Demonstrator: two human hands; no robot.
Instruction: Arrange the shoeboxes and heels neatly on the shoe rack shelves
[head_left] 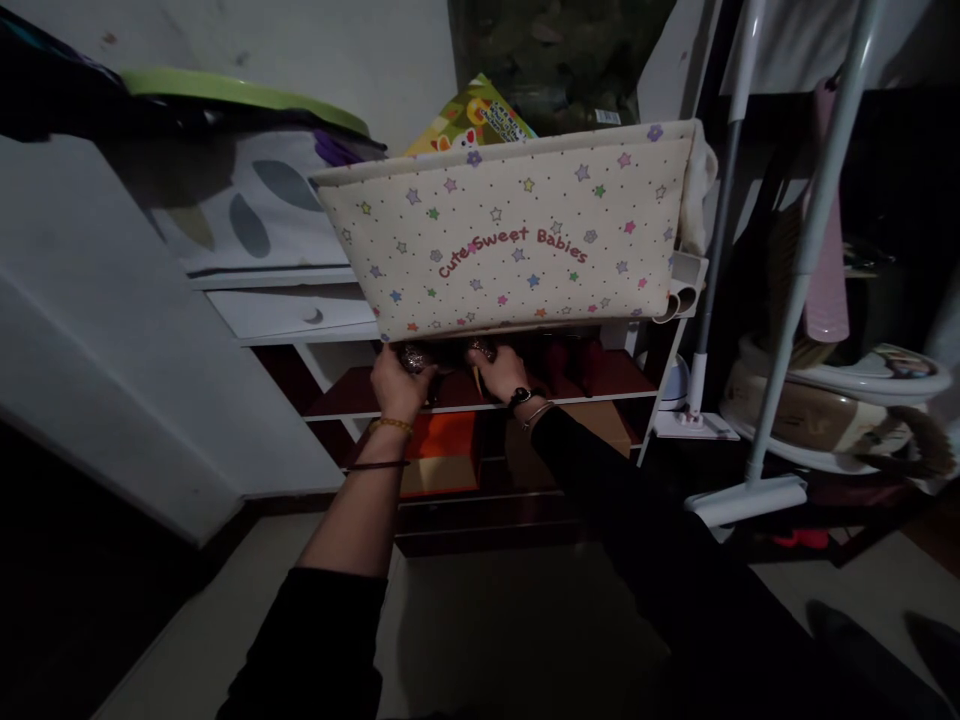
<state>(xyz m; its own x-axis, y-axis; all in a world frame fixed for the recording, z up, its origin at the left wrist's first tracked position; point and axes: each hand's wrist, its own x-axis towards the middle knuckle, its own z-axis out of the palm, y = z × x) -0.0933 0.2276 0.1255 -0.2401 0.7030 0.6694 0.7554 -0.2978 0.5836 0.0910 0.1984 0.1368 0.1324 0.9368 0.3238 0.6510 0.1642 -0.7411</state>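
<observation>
Both hands are under the fabric storage bin [517, 235], the star-print one lettered "Cute Sweet Babies", which sits on the top tier of the white shoe rack [660, 395]. Left hand [397, 385] is closed on a small glittery item [412, 357], right hand [499, 370] is closed on a matching one [482, 349]; probably a pair of sparkly shoes, but it's dim under the bin, so not certain. Both items sit at the front edge of the second shelf, just below the bin's bottom edge and close together. Orange box [439, 450] is on the tier below, red items [577, 365] further right on the same shelf. Mop [750, 495] and a second pole lean just right of the rack. To handle this well, I'd say: keep wrists low so knuckles clear the bin base, move both items level and together, and avoid nudging the bin, since it overhangs the rack front.
</observation>
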